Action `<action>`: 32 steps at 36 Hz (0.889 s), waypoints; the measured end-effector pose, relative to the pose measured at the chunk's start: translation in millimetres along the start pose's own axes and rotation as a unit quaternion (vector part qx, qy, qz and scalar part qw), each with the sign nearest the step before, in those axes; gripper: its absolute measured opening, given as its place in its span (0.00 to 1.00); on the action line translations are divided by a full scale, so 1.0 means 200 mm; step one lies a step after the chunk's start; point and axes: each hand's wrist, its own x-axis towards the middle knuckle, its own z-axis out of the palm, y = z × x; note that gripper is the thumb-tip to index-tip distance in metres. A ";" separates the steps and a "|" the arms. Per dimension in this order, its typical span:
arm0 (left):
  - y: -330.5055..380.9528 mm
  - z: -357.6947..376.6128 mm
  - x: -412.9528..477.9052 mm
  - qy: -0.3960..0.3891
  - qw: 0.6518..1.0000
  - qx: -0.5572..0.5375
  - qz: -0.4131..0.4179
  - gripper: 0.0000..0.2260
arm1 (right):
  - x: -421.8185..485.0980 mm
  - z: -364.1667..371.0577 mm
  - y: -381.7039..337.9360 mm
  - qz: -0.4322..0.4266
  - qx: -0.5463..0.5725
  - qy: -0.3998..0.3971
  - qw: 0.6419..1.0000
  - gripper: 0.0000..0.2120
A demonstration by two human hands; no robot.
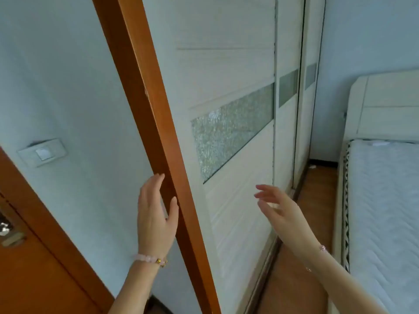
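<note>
Orange-brown wooden door frame [145, 91] slants up through a pale bedroom, between a wall [68, 75] carrying a light switch [43, 152] and a white wardrobe door [226, 64] (frosted glass strip across it). The left hand [155, 219] rests low on the frame, straight fingers [156, 180] along its left side, thumb on its front. The right hand [281, 209] hovers with fingers spread near the wardrobe door, a bed [383, 200] beyond.

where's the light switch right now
In the head view the light switch sits on the pale wall at the left, between the orange wooden frame that the left hand touches and the orange door in the lower left corner.
</note>
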 end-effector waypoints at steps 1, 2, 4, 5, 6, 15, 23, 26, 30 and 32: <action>-0.01 0.00 0.04 0.018 1.000 0.003 0.007 0.24 | 0.06 0.04 -0.02 -0.032 -0.008 0.003 0.999 0.16; -0.02 0.01 0.08 0.026 1.000 -0.001 0.005 0.27 | 0.11 0.07 -0.06 -0.058 -0.026 0.004 0.998 0.17; -0.02 0.03 0.15 0.028 1.000 -0.008 -0.002 0.31 | 0.21 0.18 -0.13 -0.123 -0.070 -0.016 0.990 0.21; -0.03 0.05 0.18 0.029 0.999 -0.014 -0.007 0.33 | 0.26 0.24 -0.14 -0.158 -0.087 -0.024 0.983 0.22; -0.04 0.07 0.19 0.036 0.999 -0.015 -0.011 0.34 | 0.31 0.29 -0.16 -0.187 -0.103 -0.029 0.977 0.24; -0.10 0.13 0.22 0.067 0.998 -0.011 0.003 0.34 | 0.59 0.57 -0.11 -0.340 -0.144 -0.053 0.928 0.32; -0.11 0.11 0.22 0.056 0.998 -0.004 0.006 0.34 | 0.66 0.60 -0.05 -0.378 -0.126 -0.036 0.916 0.35; -0.11 0.10 0.22 0.054 0.999 0.004 0.005 0.34 | 0.66 0.61 -0.05 -0.375 -0.101 -0.028 0.921 0.35; -0.11 0.09 0.23 0.056 0.998 -0.001 -0.002 0.34 | 0.67 0.61 -0.04 -0.371 -0.092 -0.023 0.924 0.35; -0.11 0.09 0.22 0.058 0.998 -0.009 -0.004 0.34 | 0.69 0.60 -0.04 -0.370 -0.097 -0.023 0.924 0.34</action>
